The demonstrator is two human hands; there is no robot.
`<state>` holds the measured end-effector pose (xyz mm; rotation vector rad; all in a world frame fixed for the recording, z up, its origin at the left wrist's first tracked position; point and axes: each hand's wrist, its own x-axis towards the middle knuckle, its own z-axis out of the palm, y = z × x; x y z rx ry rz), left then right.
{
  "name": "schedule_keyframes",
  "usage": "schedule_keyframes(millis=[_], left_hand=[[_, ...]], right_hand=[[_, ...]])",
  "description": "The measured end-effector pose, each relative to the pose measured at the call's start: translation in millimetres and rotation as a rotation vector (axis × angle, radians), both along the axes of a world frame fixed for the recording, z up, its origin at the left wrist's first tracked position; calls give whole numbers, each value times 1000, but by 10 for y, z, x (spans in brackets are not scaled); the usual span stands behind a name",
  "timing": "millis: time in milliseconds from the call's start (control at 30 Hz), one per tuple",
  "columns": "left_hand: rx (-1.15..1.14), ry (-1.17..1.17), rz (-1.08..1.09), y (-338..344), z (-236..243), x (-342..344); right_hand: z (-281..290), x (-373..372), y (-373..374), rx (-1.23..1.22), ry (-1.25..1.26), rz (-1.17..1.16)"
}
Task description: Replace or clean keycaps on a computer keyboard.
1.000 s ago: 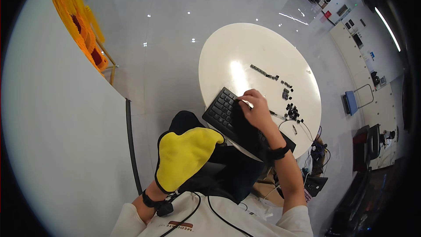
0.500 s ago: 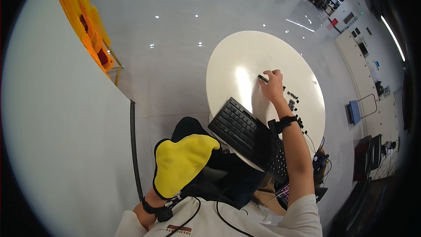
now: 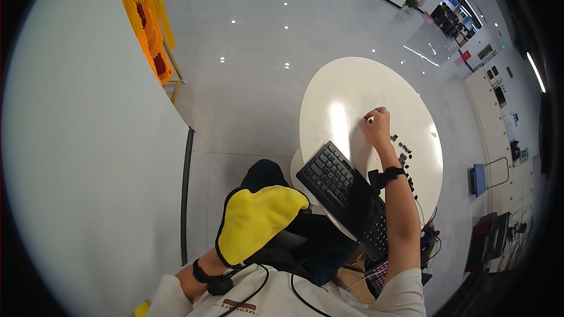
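Observation:
My right hand [image 3: 378,127] is over the round white table [image 3: 329,82], its fingers closed on a small black keycap [image 3: 369,121] that they mostly cover. A black keyboard [image 3: 332,170] lies tilted across the table's near edge. Its right part, beside my right forearm, shows bare switch positions without caps. A yellow cloth [image 3: 258,214] with a dark border covers my left hand, resting over my lap; only the left wrist shows, and the fingers are hidden beneath. Several loose black keycaps [image 3: 404,148] are strewn in a line right of my right hand.
Below the table's right side are a second keyboard with pink keys [image 3: 379,273], cables [image 3: 432,238] and a cardboard box [image 3: 352,273]. A white partition [image 3: 100,158] rises on my left. A blue cart [image 3: 479,179] stands on the floor to the right.
My right hand has closed further around the keycap, which is turned and shows less. The whole view has shifted, so the table sits lower and farther right. The yellow cloth stays over my left hand.

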<state>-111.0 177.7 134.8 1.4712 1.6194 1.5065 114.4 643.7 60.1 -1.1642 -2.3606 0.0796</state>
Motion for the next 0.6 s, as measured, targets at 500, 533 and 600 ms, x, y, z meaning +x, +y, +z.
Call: schedule_keyframes(millis=[500,533,600], left_hand=[[101,313,-256,244,387,356],[110,333,-289,280,411,416],[124,376,-345,320,467,538]], right_hand=[[1675,508,-3253,-106,190,331],[1628,598,-3414,-111,224,345],[1529,720,-3695,-145,273,333]])
